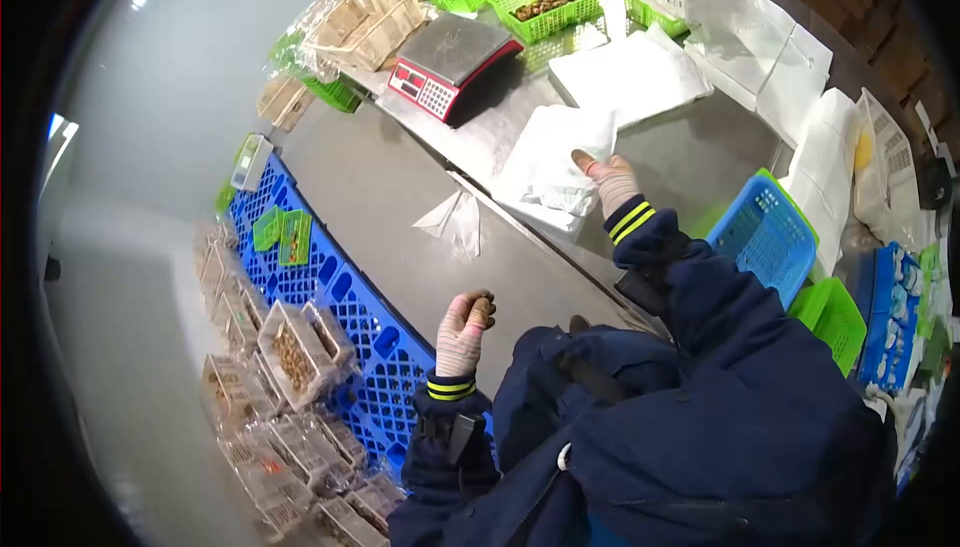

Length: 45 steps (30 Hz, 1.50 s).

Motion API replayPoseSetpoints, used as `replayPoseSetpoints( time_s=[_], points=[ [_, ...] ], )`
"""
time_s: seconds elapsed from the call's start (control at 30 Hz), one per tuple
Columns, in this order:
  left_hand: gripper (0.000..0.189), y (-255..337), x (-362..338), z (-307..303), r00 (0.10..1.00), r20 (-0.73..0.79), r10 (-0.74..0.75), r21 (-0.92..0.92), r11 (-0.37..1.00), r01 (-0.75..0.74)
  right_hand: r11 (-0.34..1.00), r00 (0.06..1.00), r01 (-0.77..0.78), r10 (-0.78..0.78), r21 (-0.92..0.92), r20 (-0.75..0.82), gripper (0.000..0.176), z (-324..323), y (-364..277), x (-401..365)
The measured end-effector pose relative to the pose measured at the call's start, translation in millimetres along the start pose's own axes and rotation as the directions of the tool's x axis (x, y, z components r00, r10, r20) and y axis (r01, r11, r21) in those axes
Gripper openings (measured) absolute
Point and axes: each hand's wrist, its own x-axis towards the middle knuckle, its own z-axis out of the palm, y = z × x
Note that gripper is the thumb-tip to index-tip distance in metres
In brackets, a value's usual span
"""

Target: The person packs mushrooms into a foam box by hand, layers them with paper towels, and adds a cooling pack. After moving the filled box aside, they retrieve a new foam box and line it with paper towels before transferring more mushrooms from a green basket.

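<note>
My right hand point(608, 179), in a pale knit glove with brown fingertips, grips the near right edge of a white plastic bag point(565, 152). Its thumb lies on top and the other fingers are partly hidden. Beneath the bag, a white tray-like piece point(540, 213) shows at the bench edge. My left hand point(467, 322), gloved the same way, hangs over the floor with its fingers curled in and nothing visible in them. A crumpled white scrap point(455, 224) is nearest to it, lying on the grey floor. White sheets point(632, 75) rest just beyond the bag.
A red-edged scale point(455, 62) stands on the metal bench point(690, 152). Behind are green baskets point(545, 9), one with brown items, and beige baskets point(365, 27). Blue point(765, 237) and green baskets point(832, 322) sit right. Wrapped baskets point(295, 357) cover part of a blue pallet point(365, 387).
</note>
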Motion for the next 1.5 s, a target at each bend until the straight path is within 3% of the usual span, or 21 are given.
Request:
replayPoseSetpoints(
  time_s=[0.1,0.17,0.2,0.23,0.27,0.3,0.4,0.47,0.5,0.57,0.6,0.63,0.67,0.73,0.8,0.83,0.97,1.27,1.33,1.43,1.5],
  points=[
    [0.024,30.6,90.9,-8.3,0.997,0.077,0.021,0.123,0.992,-0.030,0.994,0.997,-0.078,0.079,-0.079,0.009,0.050,16.2,50.4,69.5],
    [0.026,43.2,156.7,-4.1,0.990,0.116,0.084,0.320,0.940,-0.118,0.912,0.931,-0.363,0.364,-0.188,-0.030,0.057,17.3,101.8,109.0],
    [0.029,45.9,189.0,-1.8,0.977,0.144,0.154,0.448,0.871,-0.203,0.817,0.954,-0.280,0.294,-0.504,-0.054,0.060,18.9,51.7,81.9],
    [0.039,27.3,229.1,-7.5,0.896,0.302,0.324,0.567,0.695,-0.443,0.752,0.995,-0.098,0.058,-0.652,-0.083,0.059,24.1,23.8,64.0],
    [0.039,20.2,256.7,-4.0,0.889,0.340,0.307,0.557,0.696,-0.453,0.622,0.982,0.049,-0.174,-0.782,-0.078,0.059,30.0,11.6,45.9],
    [0.044,19.7,288.3,8.5,0.904,0.349,0.247,0.550,0.727,-0.411,0.481,0.903,0.207,-0.428,-0.852,-0.022,0.059,29.3,6.5,35.4],
    [0.066,0.5,356.3,47.7,0.903,0.429,-0.012,0.512,0.827,-0.232,0.379,0.989,-0.044,0.149,-0.924,0.015,0.060,37.1,-19.3,25.1],
    [0.065,-33.0,382.4,77.6,0.862,0.504,-0.061,0.325,0.937,-0.124,0.268,0.975,-0.201,0.149,-0.942,-0.165,0.063,63.1,-3.5,23.3],
    [0.065,-38.3,382.3,89.7,0.845,0.527,-0.090,0.338,0.935,-0.111,0.170,0.992,-0.105,-0.052,-0.980,-0.116,0.069,73.6,4.9,23.7],
    [0.057,-50.4,374.4,105.1,0.875,0.462,0.142,0.526,0.751,-0.399,0.306,0.984,-0.177,0.024,-0.936,-0.178,0.073,73.4,0.1,29.2],
    [0.051,-36.9,367.9,112.4,0.910,0.407,0.081,0.431,0.861,-0.269,0.408,0.969,-0.242,0.064,-0.880,-0.237,0.073,69.3,-9.5,35.4],
    [0.049,-41.2,369.1,112.0,0.889,0.440,0.131,0.312,0.905,-0.288,0.393,0.942,-0.305,-0.006,-0.867,-0.334,0.073,62.6,-10.7,33.8],
    [0.046,-45.3,371.1,112.7,0.873,0.449,0.192,0.182,0.936,-0.300,0.411,0.902,-0.212,-0.267,-0.887,-0.339,0.073,44.9,6.0,36.2],
    [0.047,-33.7,368.5,115.2,0.892,0.426,0.151,0.264,0.922,-0.283,0.537,0.924,-0.308,-0.028,-0.785,-0.381,0.073,37.9,-6.5,42.1],
    [0.047,-32.4,366.5,118.1,0.899,0.422,0.122,0.334,0.900,-0.279,0.403,0.882,-0.296,-0.233,-0.866,-0.409,0.073,46.1,-6.6,51.0],
    [0.047,-34.9,365.8,118.2,0.900,0.408,0.154,0.331,0.894,-0.303,0.352,0.889,-0.404,-0.066,-0.844,-0.453,0.073,46.8,-18.9,57.5],
    [0.046,-31.4,365.6,118.3,0.913,0.369,0.175,0.318,0.899,-0.301,0.367,0.837,-0.492,-0.049,-0.789,-0.545,0.069,42.2,-9.8,59.8],
    [0.041,-38.0,366.5,118.0,0.908,0.378,0.179,0.281,0.912,-0.297,0.204,0.881,-0.325,-0.291,-0.924,-0.374,0.073,65.4,17.4,50.3],
    [0.042,-32.1,366.4,118.6,0.915,0.381,0.134,0.290,0.922,-0.256,0.215,0.875,-0.331,-0.293,-0.919,-0.384,0.074,64.2,19.0,53.0],
    [0.043,-20.7,365.0,118.5,0.912,0.401,0.083,0.321,0.920,-0.224,0.191,0.886,-0.452,-0.017,-0.871,-0.463,0.077,79.3,8.6,50.3],
    [0.044,-27.1,363.8,119.2,0.911,0.360,0.202,0.361,0.870,-0.336,0.232,0.868,-0.459,-0.087,-0.858,-0.488,0.079,75.5,22.0,53.7]
  ],
)
